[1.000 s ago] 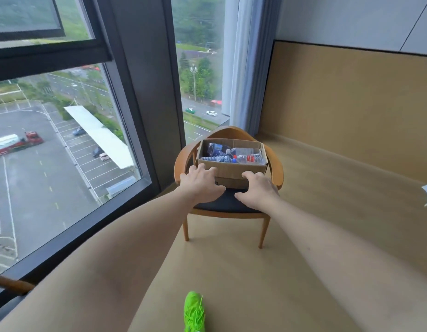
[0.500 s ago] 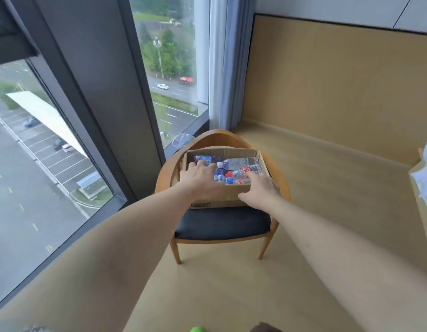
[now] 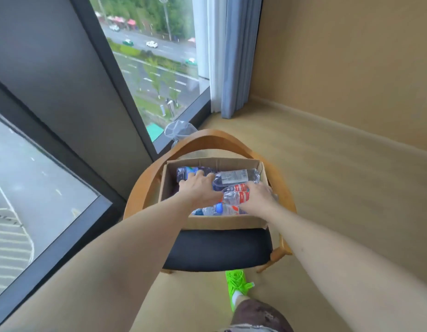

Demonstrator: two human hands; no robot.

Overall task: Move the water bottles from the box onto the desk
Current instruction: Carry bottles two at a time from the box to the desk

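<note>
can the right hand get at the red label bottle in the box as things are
Probably yes. The right hand is already inside the open box, fingers on the red-label bottle, which lies on top of the pile with nothing over it.

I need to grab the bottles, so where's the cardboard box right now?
In the head view, the cardboard box sits on the wooden chair beside the window, centre frame, with both hands reaching into it among the water bottles.
</note>
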